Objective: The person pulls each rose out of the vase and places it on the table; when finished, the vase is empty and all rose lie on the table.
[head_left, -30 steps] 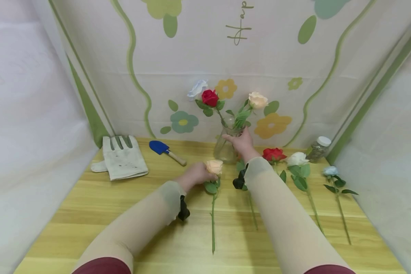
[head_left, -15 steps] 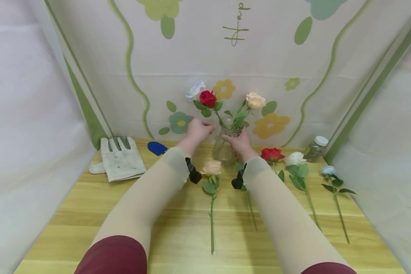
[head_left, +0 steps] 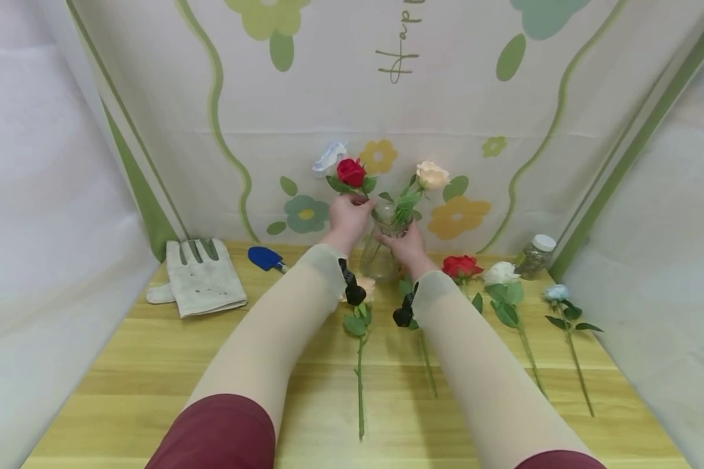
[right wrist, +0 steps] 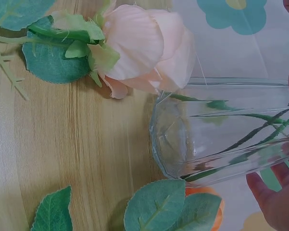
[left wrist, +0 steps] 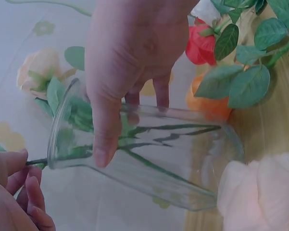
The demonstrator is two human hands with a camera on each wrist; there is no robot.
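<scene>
A clear glass vase [head_left: 380,259] stands at the back of the table. My right hand [head_left: 409,247] grips it near the neck, thumb across the front of the glass. Just below the red rose [head_left: 351,172], my left hand [head_left: 347,218] pinches its dark stem beside the vase mouth, as the left wrist view shows. A pale blue flower [head_left: 330,159] leans left behind the red rose. On the right, a peach rose [head_left: 432,174] leans out of the vase. Several stems [left wrist: 168,137] cross inside the glass. Another peach rose [right wrist: 139,48] lies in front, partly hidden by the left wrist.
A work glove [head_left: 205,277] and a blue trowel [head_left: 264,258] lie at the left, the trowel's handle covered by my arm. On the right lie a red rose [head_left: 461,266], a white rose [head_left: 501,273] and a blue rose [head_left: 556,292]. A white-lidded jar [head_left: 535,257] stands behind them.
My left hand has moved from the peach rose on the table up to the vase mouth and now pinches the red rose's stem. The right hand keeps its grip on the vase.
</scene>
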